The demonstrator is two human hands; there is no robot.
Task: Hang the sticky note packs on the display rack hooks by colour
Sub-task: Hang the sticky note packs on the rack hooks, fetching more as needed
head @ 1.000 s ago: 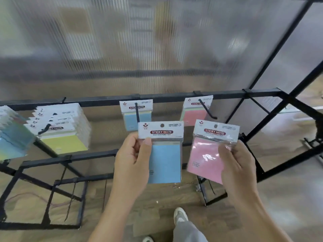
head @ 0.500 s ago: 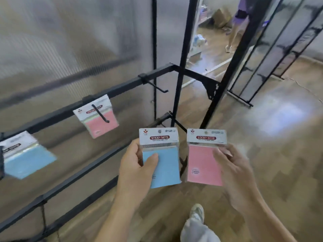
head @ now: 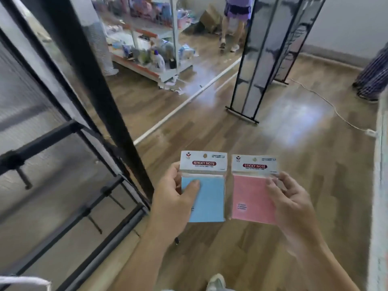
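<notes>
- Wood-plank flooring fills the background, with a black metal display rack standing at the left.
- Left hand pinches a blue sticky note pack with a white header card, thumb pressed on its front.
- Right hand grips a pink sticky note pack with a white header card by its right edge, fingers curled behind.
- Both packs sit side by side, upright, off the rack.

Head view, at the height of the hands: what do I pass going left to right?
rack hook → black rack post → left hand → blue sticky note pack → pink sticky note pack → right hand. Each hand holds the pack next to it.
</notes>
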